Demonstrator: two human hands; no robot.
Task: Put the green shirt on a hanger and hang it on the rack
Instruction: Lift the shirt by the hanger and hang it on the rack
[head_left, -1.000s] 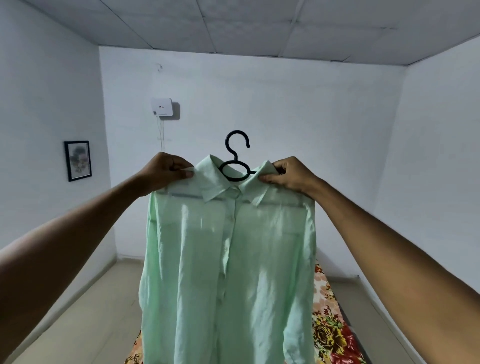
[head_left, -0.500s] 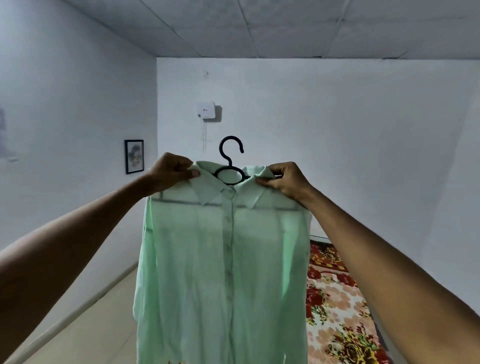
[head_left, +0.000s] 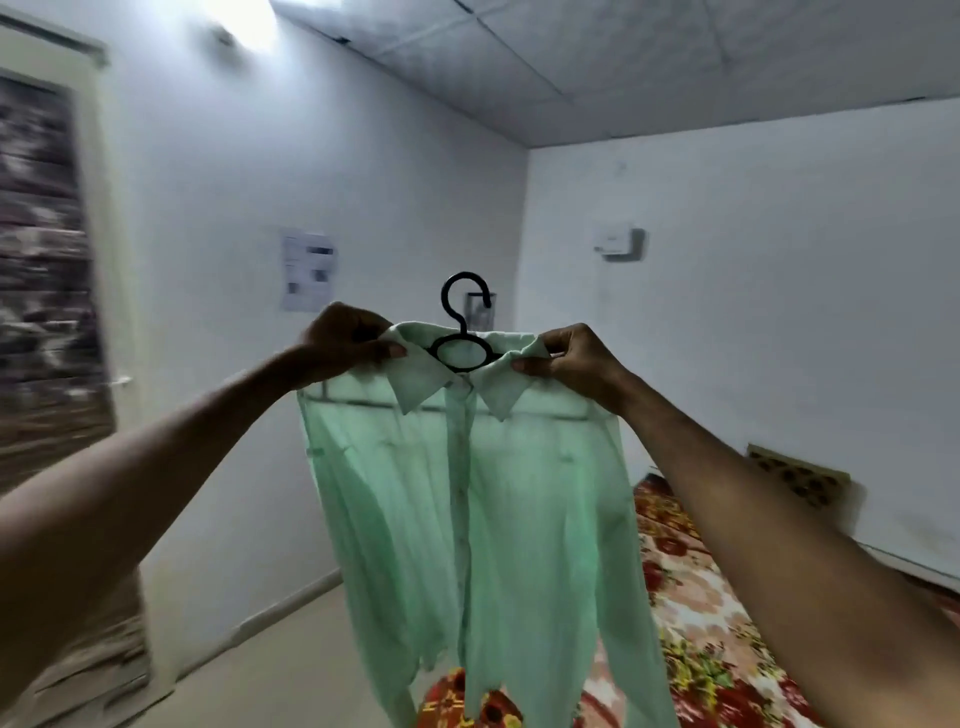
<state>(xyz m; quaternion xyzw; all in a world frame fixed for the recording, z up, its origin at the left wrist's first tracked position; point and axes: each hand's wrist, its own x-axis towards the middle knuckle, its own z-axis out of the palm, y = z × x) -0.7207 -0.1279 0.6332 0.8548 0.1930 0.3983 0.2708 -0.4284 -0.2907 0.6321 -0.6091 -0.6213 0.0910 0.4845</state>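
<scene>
**Green shirt held up on its hanger, in the middle of the room**

Two bare forearms enter from the near lower corners and reach forward. The left hand (head_left: 347, 340) is closed in a pinch on the left shoulder of the green shirt (head_left: 478, 519), just beside the collar. The right hand (head_left: 574, 358) is closed in the same way on the right shoulder, with the fingertips on the collar edge. Between the two hands stands the black hanger (head_left: 464, 332): its hook rises free above the collar and an oval loop shows inside the neck opening. The hanger's arms are hidden under the cloth, only a faint straight line shows through the thin fabric below the collar.

The shirt hangs in the air, buttoned at the front, and its lower hem is cut off by the bottom edge of the view. Behind it, low and to the right, lies a floral bedspread (head_left: 696, 613), partly covered by the shirt and the right arm. To the left of it the pale floor (head_left: 291, 670) is open.

At the far left a doorway (head_left: 47, 260) is strongly blurred. On the left wall hangs a paper sheet (head_left: 307, 270), not readable. A small framed picture (head_left: 480, 310) is half hidden behind the hook. On the far wall sits a white box (head_left: 621, 243), and lower right a patterned vent (head_left: 797, 475). No rack is seen.
</scene>
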